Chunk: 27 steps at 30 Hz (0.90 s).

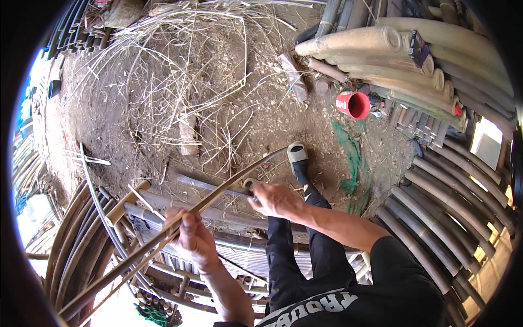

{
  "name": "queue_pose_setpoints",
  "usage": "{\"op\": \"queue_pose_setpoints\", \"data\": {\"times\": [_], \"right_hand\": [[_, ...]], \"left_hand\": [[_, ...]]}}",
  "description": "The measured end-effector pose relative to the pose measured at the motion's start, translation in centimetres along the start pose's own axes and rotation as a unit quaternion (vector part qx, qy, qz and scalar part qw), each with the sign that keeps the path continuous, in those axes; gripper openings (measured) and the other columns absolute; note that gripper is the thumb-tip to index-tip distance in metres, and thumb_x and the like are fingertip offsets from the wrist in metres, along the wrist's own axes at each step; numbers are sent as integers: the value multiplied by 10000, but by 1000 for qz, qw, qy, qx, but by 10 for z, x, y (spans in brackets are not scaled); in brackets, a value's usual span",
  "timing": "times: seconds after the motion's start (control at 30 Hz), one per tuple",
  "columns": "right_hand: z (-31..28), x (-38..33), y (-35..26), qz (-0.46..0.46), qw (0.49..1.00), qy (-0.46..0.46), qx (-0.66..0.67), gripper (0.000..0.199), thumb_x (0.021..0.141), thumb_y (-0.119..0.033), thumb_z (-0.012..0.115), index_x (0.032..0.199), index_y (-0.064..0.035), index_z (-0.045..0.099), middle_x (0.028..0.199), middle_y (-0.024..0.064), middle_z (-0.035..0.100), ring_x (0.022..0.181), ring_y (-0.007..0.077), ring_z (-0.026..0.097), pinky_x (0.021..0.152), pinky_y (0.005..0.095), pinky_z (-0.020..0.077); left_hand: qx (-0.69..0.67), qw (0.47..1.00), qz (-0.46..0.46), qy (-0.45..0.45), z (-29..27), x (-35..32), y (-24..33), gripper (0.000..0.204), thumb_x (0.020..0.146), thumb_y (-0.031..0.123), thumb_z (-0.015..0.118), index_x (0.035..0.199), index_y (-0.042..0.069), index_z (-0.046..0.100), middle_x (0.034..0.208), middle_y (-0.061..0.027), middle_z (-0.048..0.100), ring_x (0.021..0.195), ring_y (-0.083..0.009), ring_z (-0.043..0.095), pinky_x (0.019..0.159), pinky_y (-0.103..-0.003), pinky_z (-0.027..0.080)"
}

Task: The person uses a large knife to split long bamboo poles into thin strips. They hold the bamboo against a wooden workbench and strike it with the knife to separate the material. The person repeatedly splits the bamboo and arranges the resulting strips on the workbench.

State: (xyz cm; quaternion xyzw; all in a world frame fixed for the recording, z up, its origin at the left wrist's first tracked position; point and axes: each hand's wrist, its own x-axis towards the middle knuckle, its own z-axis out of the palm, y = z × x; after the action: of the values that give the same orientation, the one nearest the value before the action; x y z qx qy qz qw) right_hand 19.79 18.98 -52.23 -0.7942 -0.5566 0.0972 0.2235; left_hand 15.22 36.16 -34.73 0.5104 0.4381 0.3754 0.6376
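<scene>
A long split bamboo strip runs slantwise from the lower left up toward my shoe. My left hand is wrapped round it near its middle, with the thumb on top. A thinner bamboo sliver lies close alongside the strip below that hand. My right hand is closed just to the right of the strip, a short way farther along it. Something small and dark shows at its fingertips, but what it grips I cannot make out. The strip's far end is beside my light-coloured shoe.
Tangled bamboo shavings cover the dirt floor ahead. A red bucket lies tipped beside green netting. Thick bamboo poles are stacked at the far right, darker poles at the right. A bamboo bench is close by me.
</scene>
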Motion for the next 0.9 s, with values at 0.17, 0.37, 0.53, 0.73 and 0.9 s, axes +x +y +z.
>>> {"op": "queue_pose_setpoints", "data": {"times": [0.17, 0.37, 0.53, 0.73, 0.9], "right_hand": [[76, -26, 84, 346, 882, -285, 148, 287, 864, -298, 661, 931, -32, 578, 736, 136, 659, 599, 250, 649, 505, 393, 554], [98, -29, 80, 360, 863, -294, 195, 307, 838, -270, 640, 980, -2, 587, 730, 180, 669, 661, 350, 671, 617, 440, 566], [126, -36, 48, 464, 826, -165, 275, 279, 827, -310, 605, 913, -44, 589, 681, 205, 631, 633, 375, 642, 585, 497, 510], [134, -41, 43, 502, 795, -168, 296, 318, 766, -282, 650, 877, 13, 606, 755, 253, 658, 718, 386, 677, 614, 488, 525], [157, -16, 11, 588, 730, -116, 327, 342, 821, -279, 636, 949, 32, 569, 792, 244, 656, 742, 375, 664, 629, 487, 508]], "left_hand": [[-22, 999, -22, -45, -27, 0, -8, 191, 845, 215, 753, 851, 82, 616, 820, 14, 448, 687, -51, 458, 620, -175, 445], [-39, 999, -12, -33, -58, 8, -20, 193, 880, 204, 714, 866, 54, 594, 750, 17, 371, 623, -72, 373, 643, -234, 399], [-39, 999, 14, -7, -38, -4, -20, 221, 863, 205, 734, 926, 32, 611, 711, 23, 359, 610, -79, 358, 621, -234, 379], [-43, 999, -10, 30, -32, -5, -15, 210, 866, 192, 731, 934, 40, 603, 607, 44, 321, 589, -50, 349, 616, -221, 399], [-23, 991, 2, 128, -21, -19, -18, 158, 897, 153, 694, 834, 81, 569, 580, 55, 269, 540, -43, 302, 572, -189, 348]]}}
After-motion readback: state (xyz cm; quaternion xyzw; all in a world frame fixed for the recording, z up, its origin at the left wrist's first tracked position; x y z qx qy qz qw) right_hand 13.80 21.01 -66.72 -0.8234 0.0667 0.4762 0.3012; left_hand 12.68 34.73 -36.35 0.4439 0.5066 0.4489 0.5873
